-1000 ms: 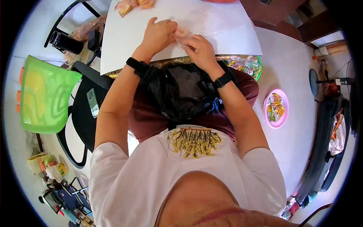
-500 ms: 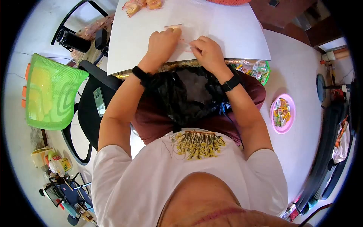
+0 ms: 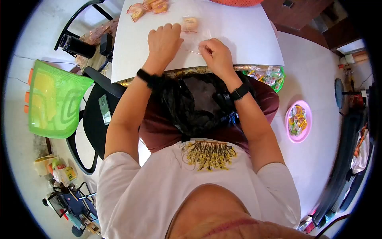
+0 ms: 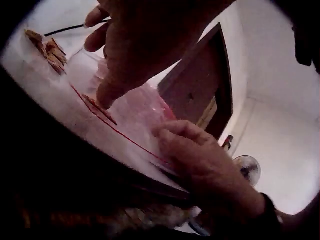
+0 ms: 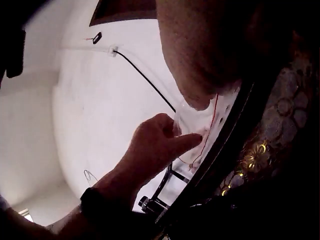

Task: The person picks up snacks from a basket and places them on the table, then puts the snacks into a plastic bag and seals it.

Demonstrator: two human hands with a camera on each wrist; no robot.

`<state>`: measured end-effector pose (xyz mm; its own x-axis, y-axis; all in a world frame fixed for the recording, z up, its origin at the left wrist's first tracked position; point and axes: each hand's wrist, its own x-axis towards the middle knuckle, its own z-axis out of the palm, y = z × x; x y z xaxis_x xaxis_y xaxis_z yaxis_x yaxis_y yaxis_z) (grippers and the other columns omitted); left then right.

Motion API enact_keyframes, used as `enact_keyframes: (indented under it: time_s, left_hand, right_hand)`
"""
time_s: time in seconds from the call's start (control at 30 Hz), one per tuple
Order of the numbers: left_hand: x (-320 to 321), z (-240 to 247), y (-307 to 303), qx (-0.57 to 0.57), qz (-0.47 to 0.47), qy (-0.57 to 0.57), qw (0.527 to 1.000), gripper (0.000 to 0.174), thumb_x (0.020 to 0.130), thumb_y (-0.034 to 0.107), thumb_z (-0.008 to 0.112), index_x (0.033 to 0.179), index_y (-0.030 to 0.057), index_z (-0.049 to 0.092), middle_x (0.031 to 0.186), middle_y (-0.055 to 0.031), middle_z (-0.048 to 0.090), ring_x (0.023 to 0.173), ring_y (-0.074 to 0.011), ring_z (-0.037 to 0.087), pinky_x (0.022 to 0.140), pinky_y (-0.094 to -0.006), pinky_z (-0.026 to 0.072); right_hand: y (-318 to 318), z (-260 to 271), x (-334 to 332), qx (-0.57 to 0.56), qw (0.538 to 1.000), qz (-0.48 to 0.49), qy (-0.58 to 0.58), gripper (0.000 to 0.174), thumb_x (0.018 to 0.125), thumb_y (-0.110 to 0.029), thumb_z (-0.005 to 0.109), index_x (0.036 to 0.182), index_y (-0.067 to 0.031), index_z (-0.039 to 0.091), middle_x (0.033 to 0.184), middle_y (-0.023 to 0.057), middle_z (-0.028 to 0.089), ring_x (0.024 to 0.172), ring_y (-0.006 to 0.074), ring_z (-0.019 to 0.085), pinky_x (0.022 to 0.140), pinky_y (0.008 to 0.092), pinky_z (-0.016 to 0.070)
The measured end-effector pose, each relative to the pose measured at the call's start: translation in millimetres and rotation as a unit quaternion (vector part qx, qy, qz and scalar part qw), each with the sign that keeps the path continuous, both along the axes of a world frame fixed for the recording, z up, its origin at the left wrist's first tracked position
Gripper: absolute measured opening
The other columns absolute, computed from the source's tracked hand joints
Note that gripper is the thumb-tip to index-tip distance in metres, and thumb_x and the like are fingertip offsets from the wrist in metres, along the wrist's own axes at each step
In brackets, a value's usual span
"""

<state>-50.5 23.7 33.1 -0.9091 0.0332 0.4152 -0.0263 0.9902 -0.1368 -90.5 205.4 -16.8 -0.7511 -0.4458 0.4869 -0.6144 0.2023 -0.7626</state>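
A clear plastic bag (image 3: 199, 39) with a thin red line along its edge lies on the white table (image 3: 246, 40) between the two hands. Just past the left hand's fingers is a small wrapped biscuit-like piece (image 3: 190, 24), pale yellow, overlapping the bag in the head view. My left hand (image 3: 164, 44) is held over the table left of the bag, its thumb stretched towards the bag's edge in the right wrist view. With thumb and bent forefinger, my right hand (image 3: 217, 53) pinches the near right part of the bag.
Several wrapped pieces (image 3: 148, 8) lie at the table's far left, and a red basket (image 3: 238, 2) is at the far edge. A black plastic bag (image 3: 195, 101) covers the lap. A pink basin (image 3: 303, 133) and a green basin (image 3: 283, 81) hold small packets.
The left hand has come off the wrapped piece and shifted left, leaving that piece in sight. The bag, earlier bunched between both hands, now lies flatter. The right hand stays at its edge.
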Motion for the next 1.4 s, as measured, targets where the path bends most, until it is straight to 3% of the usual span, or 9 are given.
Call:
enact_keyframes:
  time_s: [0.3,0.5,0.6,0.8,0.9,1.0,1.17,1.27,1.4]
  left_hand:
    - [2.5,-30.4,10.6,0.085,-0.243,0.046,0.965,0.016,0.081,0.014,0.058,0.094,0.0053,0.064,0.087,-0.0147,0.062,0.085,-0.0334,0.059,0.076,-0.0417,0.0477]
    - [-35.8,-22.2,13.7,-0.006,-0.130,-0.318,0.939,0.037,0.083,0.022,0.057,0.113,0.0010,0.057,0.115,-0.0216,0.058,0.099,-0.0367,0.058,0.085,-0.0446,0.0469]
    - [-41.2,-39.3,13.3,0.104,-0.169,-0.138,0.970,0.047,0.079,0.025,0.062,0.119,0.0008,0.054,0.119,-0.0248,0.055,0.107,-0.0385,0.055,0.090,-0.0435,0.0451]
    - [-64.5,-33.1,13.9,0.100,-0.181,-0.111,0.972,0.067,0.073,0.023,0.069,0.129,-0.0029,0.042,0.127,-0.0238,0.048,0.115,-0.0391,0.049,0.096,-0.0398,0.0423]
    - [-57.6,-31.0,15.9,0.242,-0.060,-0.190,0.950,0.065,0.073,0.021,0.069,0.128,-0.0014,0.043,0.127,-0.0221,0.049,0.114,-0.0382,0.050,0.096,-0.0394,0.0423]
    - [-25.4,-37.5,18.3,0.082,-0.093,-0.025,0.992,0.038,0.078,0.028,0.064,0.107,0.0030,0.060,0.105,-0.0157,0.060,0.112,-0.0334,0.051,0.089,-0.0416,0.0457]
    - [-8.7,-39.9,17.3,0.129,-0.167,-0.058,0.976,0.042,0.081,0.021,0.059,0.117,-0.0013,0.055,0.120,-0.0215,0.055,0.115,-0.0384,0.050,0.097,-0.0416,0.0422]
    - [-25.5,-63.7,8.1,0.039,-0.197,0.010,0.980,0.042,0.082,0.020,0.056,0.120,0.0017,0.054,0.125,-0.0202,0.053,0.117,-0.0376,0.049,0.093,-0.0421,0.0443]
    - [-18.6,-56.1,18.9,0.069,-0.165,0.051,0.983,0.044,0.083,0.019,0.055,0.124,0.0047,0.054,0.130,-0.0198,0.051,0.119,-0.0361,0.049,0.090,-0.0422,0.0458]
  right_hand:
    - [-3.6,-4.8,-1.1,-0.040,0.999,-0.024,-0.003,0.010,0.085,-0.011,0.063,0.091,-0.0028,0.063,0.081,0.0105,0.060,0.073,0.0237,0.058,0.066,0.0314,0.0460]
    - [-2.0,-4.8,0.6,-0.042,0.999,0.003,-0.014,0.012,0.086,-0.013,0.062,0.093,-0.0039,0.063,0.083,0.0107,0.062,0.075,0.0260,0.059,0.066,0.0332,0.0468]
    - [-2.8,-4.0,1.1,-0.059,0.998,-0.004,-0.017,0.012,0.086,-0.014,0.062,0.094,-0.0052,0.064,0.084,0.0115,0.062,0.076,0.0290,0.060,0.066,0.0353,0.0475]
    - [0.0,-2.2,1.8,-0.059,0.997,-0.030,-0.036,0.014,0.084,-0.012,0.064,0.095,-0.0032,0.064,0.083,0.0119,0.061,0.074,0.0255,0.060,0.066,0.0336,0.0476]
    - [5.0,6.7,0.8,-0.017,0.999,-0.012,-0.043,0.015,0.083,-0.012,0.065,0.094,-0.0020,0.064,0.082,0.0128,0.060,0.073,0.0256,0.059,0.066,0.0340,0.0476]
    - [5.2,23.8,5.4,0.038,0.999,0.020,0.028,0.019,0.082,-0.014,0.065,0.096,-0.0014,0.065,0.084,0.0134,0.060,0.076,0.0278,0.059,0.068,0.0356,0.0477]
    - [-19.2,46.2,-2.2,-0.010,0.970,0.088,0.227,0.026,0.084,-0.019,0.059,0.103,-0.0010,0.062,0.094,0.0161,0.062,0.090,0.0348,0.058,0.078,0.0415,0.0472]
    - [-11.3,31.8,-27.4,0.309,0.939,-0.038,0.149,0.026,0.085,-0.022,0.057,0.101,-0.0019,0.060,0.099,0.0163,0.062,0.095,0.0357,0.058,0.082,0.0432,0.0467]
    - [3.3,24.4,-25.1,0.358,0.907,-0.145,0.170,0.025,0.081,-0.024,0.059,0.092,-0.0025,0.062,0.096,0.0159,0.062,0.097,0.0340,0.058,0.080,0.0466,0.0462]
